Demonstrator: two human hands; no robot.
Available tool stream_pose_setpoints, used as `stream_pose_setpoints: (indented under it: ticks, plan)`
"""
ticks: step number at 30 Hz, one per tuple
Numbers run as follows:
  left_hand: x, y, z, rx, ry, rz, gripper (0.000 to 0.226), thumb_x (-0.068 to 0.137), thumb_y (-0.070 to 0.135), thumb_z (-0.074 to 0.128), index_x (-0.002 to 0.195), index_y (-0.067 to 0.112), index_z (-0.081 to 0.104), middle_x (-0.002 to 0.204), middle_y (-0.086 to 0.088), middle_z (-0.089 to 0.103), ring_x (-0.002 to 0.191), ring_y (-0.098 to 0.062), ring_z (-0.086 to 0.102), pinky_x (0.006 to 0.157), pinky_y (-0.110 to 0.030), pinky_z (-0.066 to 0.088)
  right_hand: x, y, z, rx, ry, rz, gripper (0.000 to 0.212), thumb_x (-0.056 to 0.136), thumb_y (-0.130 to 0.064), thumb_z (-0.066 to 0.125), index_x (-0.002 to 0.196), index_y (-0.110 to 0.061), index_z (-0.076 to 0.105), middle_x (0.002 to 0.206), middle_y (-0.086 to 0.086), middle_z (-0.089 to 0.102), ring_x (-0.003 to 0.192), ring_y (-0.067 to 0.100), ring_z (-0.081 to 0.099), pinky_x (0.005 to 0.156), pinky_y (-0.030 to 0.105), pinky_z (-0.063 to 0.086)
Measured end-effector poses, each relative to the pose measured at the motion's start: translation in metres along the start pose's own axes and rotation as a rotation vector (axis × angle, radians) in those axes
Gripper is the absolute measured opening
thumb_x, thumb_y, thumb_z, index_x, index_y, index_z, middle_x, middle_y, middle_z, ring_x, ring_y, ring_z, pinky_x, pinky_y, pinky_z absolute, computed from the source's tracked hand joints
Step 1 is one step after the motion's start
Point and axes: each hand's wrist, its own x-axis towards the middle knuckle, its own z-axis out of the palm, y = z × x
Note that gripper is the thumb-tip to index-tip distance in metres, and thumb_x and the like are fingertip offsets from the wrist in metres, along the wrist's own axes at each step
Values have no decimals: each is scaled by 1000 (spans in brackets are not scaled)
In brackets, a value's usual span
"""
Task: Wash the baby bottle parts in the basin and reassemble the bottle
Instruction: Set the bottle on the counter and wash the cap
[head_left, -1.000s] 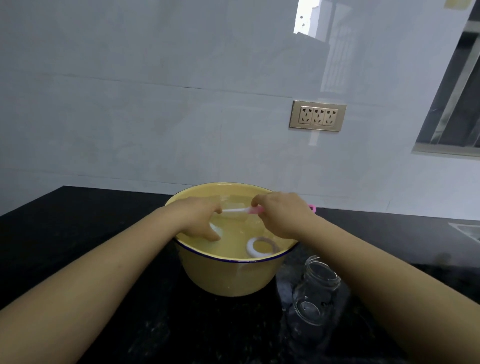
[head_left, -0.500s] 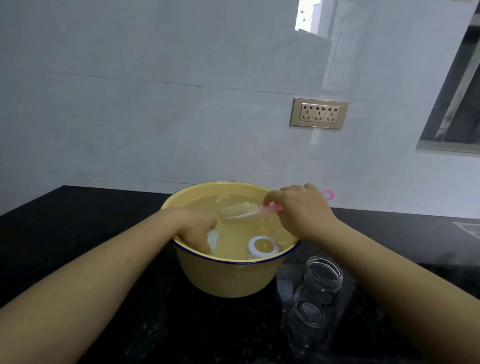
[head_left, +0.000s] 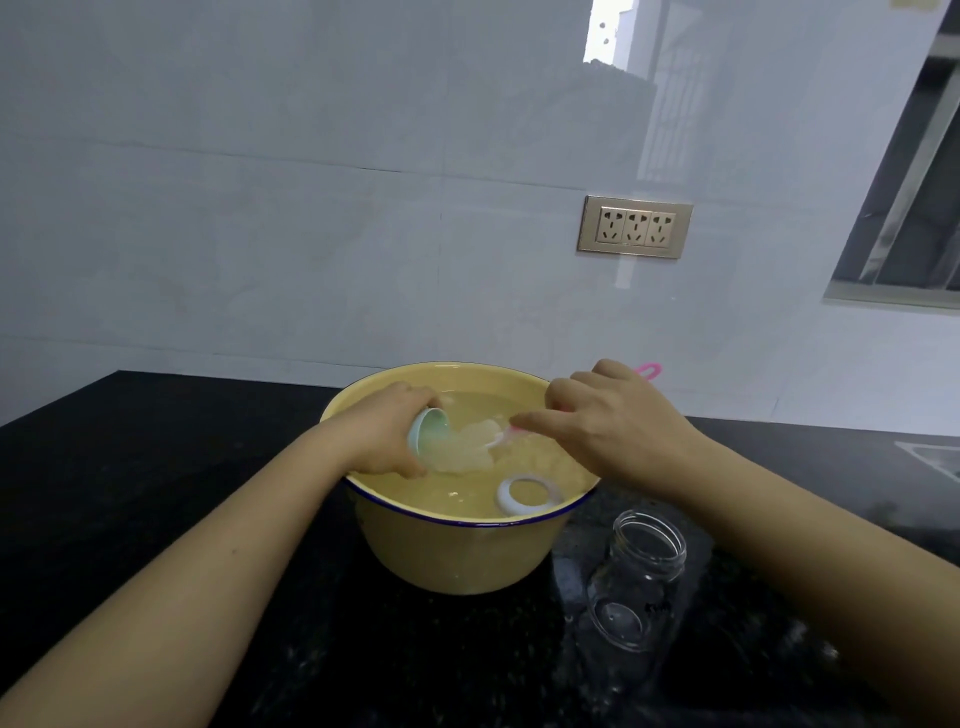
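A yellow basin (head_left: 457, 561) with a blue rim stands on the black counter, filled with water. My left hand (head_left: 384, 436) grips a pale green bottle cap (head_left: 428, 434), tilted over the water at the basin's left side, and water pours from it. My right hand (head_left: 618, 421) holds a pink-handled brush (head_left: 511, 434); its white head dips toward the water beside the cap, and its pink loop end (head_left: 649, 370) sticks out behind the hand. A white collar ring (head_left: 527, 494) floats at the basin's near right. The clear glass bottle (head_left: 636, 582) stands empty on the counter, right of the basin.
The black counter (head_left: 156, 467) runs to a white tiled wall with a socket plate (head_left: 635, 227). A sink edge (head_left: 935, 457) shows at the far right. A window (head_left: 914, 208) is at the upper right.
My left hand has risen out of the water with the green cap, now tipped and pouring. My right hand with the brush has shifted slightly back and right.
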Motion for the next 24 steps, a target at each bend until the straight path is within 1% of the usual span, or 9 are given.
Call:
stream_pose_setpoints:
  ticks: [3,5,8,11,15,18,21,22,24]
  plan:
    - [-4,1,-1,-69,35,58,70,67,14,75,129,29,45,123,9,48,109,-15,50,89,-30,47,1,2,-6,-13,61,-64,44,80,-2,45,104,-25,73,66,3,56,48,22,49,50,29,38]
    - [-5,3,0,-84,23,103,66,68,10,72,125,32,47,120,11,50,104,-14,50,82,-25,45,2,6,-9,-48,76,-105,48,83,-3,41,111,-27,71,69,4,57,51,22,49,51,30,38]
    - [-6,4,0,-111,-16,143,65,69,8,70,124,33,47,118,14,51,103,-13,50,80,-24,44,10,14,-11,-84,96,-149,47,85,-4,42,116,-28,69,73,6,59,52,22,51,52,30,38]
    - [-8,4,-1,-175,-42,156,58,68,9,71,117,32,48,110,12,55,99,-15,55,81,-30,50,24,25,-15,-91,90,-158,48,85,-4,41,116,-28,68,72,8,59,49,23,51,51,30,39]
    - [-9,3,-3,-310,-37,187,44,69,15,78,87,37,44,92,12,56,82,-13,54,68,-22,44,34,37,-16,-63,-41,-147,48,78,-6,68,122,-24,65,74,12,58,46,27,51,48,32,43]
    - [-9,1,-5,-385,-3,184,48,67,17,79,94,40,47,101,12,58,94,-13,58,75,-26,48,36,37,-13,-23,-118,-125,43,80,-18,72,122,-20,65,76,15,57,43,28,50,44,33,45]
    - [-8,0,-5,-399,-1,176,53,68,17,78,109,34,50,109,10,59,101,-14,58,85,-30,50,34,33,-3,4,-150,-77,35,88,-26,58,122,-19,65,69,11,52,38,28,48,37,30,39]
    - [-8,0,-5,-400,5,175,54,68,17,77,113,32,51,110,10,59,103,-13,58,88,-32,50,32,31,0,24,-170,-46,37,91,-29,51,126,-21,62,69,10,51,41,30,51,38,30,36]
    - [-9,0,-6,-397,35,166,54,70,18,76,116,29,51,111,11,59,104,-11,57,89,-30,49,30,28,1,47,-281,59,41,100,-34,37,140,-29,44,80,9,51,63,35,61,48,32,34]
